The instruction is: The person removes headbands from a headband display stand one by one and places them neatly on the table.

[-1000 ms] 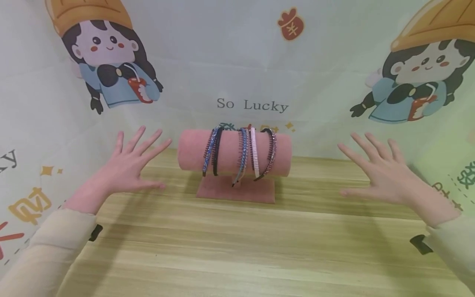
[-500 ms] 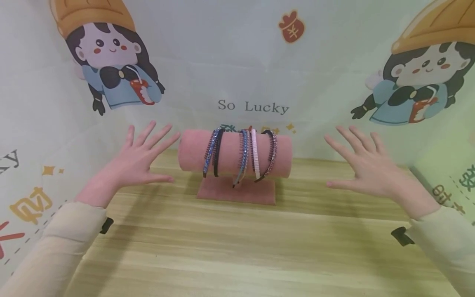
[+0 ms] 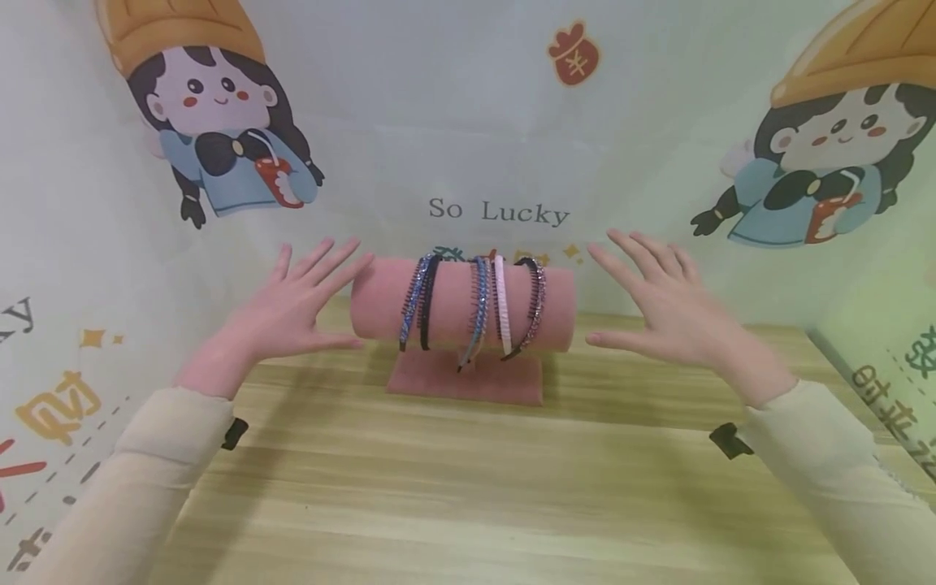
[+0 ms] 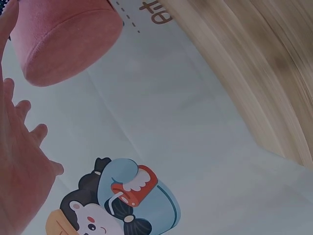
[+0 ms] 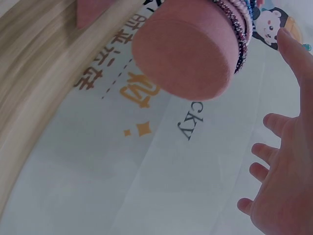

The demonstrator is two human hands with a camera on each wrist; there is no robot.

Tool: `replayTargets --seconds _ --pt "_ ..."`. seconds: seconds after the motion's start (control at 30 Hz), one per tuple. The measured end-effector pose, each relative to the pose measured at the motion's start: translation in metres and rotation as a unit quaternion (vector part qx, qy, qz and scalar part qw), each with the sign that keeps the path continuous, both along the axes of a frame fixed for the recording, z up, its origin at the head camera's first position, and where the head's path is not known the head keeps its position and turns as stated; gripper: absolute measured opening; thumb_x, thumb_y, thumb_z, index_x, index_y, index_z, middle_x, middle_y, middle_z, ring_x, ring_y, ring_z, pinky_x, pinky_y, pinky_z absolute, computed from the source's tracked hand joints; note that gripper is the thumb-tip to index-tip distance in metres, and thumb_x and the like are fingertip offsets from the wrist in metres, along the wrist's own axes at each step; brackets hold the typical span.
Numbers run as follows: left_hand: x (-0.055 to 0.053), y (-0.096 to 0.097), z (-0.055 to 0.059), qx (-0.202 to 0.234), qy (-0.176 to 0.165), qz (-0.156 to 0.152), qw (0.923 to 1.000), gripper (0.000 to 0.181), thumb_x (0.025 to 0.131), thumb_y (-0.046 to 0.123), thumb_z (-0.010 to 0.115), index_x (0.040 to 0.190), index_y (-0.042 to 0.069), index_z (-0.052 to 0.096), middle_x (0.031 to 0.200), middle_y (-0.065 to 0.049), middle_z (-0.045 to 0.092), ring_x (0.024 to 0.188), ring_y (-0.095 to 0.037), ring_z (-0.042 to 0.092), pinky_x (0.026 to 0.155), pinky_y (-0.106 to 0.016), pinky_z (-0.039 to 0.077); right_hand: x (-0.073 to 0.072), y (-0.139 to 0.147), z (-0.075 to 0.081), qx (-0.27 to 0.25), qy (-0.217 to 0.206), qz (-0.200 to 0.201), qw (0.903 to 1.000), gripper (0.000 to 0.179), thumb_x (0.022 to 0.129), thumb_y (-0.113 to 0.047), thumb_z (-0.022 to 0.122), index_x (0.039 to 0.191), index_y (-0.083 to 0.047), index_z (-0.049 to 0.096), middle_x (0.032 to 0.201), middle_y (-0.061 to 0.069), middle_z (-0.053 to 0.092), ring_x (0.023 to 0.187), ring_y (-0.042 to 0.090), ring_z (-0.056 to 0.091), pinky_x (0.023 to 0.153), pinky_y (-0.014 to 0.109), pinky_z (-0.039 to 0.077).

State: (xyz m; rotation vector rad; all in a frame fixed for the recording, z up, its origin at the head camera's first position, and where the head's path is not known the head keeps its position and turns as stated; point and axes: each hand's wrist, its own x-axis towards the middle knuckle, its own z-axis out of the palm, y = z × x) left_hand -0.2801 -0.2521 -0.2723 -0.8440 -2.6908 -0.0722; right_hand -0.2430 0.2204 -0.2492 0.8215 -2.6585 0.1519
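Observation:
A pink velvety display roll (image 3: 453, 301) stands on a flat pink base (image 3: 439, 378). Several headbands with comb teeth hang over it: a blue sequined headband (image 3: 414, 305), a black headband (image 3: 431, 305), a blue beaded headband (image 3: 480, 305), a pale pink headband (image 3: 501, 305) and a dark one with pinkish glitter (image 3: 539, 301). My left hand (image 3: 288, 313), fingers spread, is at the roll's left end, its index fingertip overlapping that end in the head view. Beyond the right end my right hand (image 3: 669, 313) is spread too, apart from the roll in the right wrist view. Both hold nothing.
The stand sits toward the back of a wood-grain table (image 3: 468, 487). Behind it and at both sides rises a pale printed cloth (image 3: 439, 146) with cartoon figures and lettering. Dark wrist pieces (image 3: 731, 440) show below the sleeves.
Both hands have moved inward toward the ends of the display roll, the right one farther than the left. The roll and its headbands have stayed in place.

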Motion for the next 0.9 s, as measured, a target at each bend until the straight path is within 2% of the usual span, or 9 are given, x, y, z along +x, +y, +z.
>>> replayTargets --seconds 0.27,0.43,0.63,0.9 --pt "-0.005 0.009 -0.001 0.015 -0.008 -0.004 0.9998 0.108 0.076 0.062 0.075 0.159 0.034 0.013 0.169 0.001 0.009 0.154 -0.037 0.013 0.120 -0.071 -0.003 -0.010 -0.019 0.002 -0.020 -0.014 0.003 0.9997 0.096 0.085 -0.058 0.068 0.159 -0.030 0.013 0.167 0.009 0.013 0.151 0.039 0.013 0.116 0.068 0.012" --pt "-0.007 0.012 0.000 0.024 -0.016 -0.006 0.9996 0.106 0.077 0.061 0.075 0.159 0.033 0.014 0.169 -0.001 0.011 0.153 -0.037 0.019 0.120 -0.072 0.000 -0.016 -0.027 0.001 -0.029 -0.018 -0.002 0.9994 0.097 0.086 -0.057 0.067 0.160 -0.029 0.011 0.167 0.009 0.013 0.151 0.039 0.014 0.118 0.067 0.012" --pt "-0.011 0.015 -0.002 0.033 -0.041 -0.011 0.9986 0.105 0.078 0.060 0.074 0.159 0.029 0.015 0.169 0.003 0.008 0.153 -0.031 0.022 0.120 -0.071 0.003 -0.018 -0.040 -0.003 -0.047 -0.009 0.012 0.9988 0.095 0.085 -0.053 0.070 0.159 -0.026 0.016 0.166 0.008 0.018 0.149 0.038 0.019 0.117 0.067 0.017" --pt "-0.019 0.014 -0.005 0.064 -0.069 -0.009 0.9955 0.110 0.075 0.056 0.080 0.160 0.024 0.017 0.168 -0.001 0.012 0.151 -0.033 0.027 0.123 -0.065 0.013 -0.020 -0.059 -0.006 -0.078 -0.003 0.017 0.9968 0.092 0.086 -0.052 0.070 0.159 -0.024 0.021 0.162 0.009 0.027 0.146 0.035 0.027 0.117 0.063 0.023"
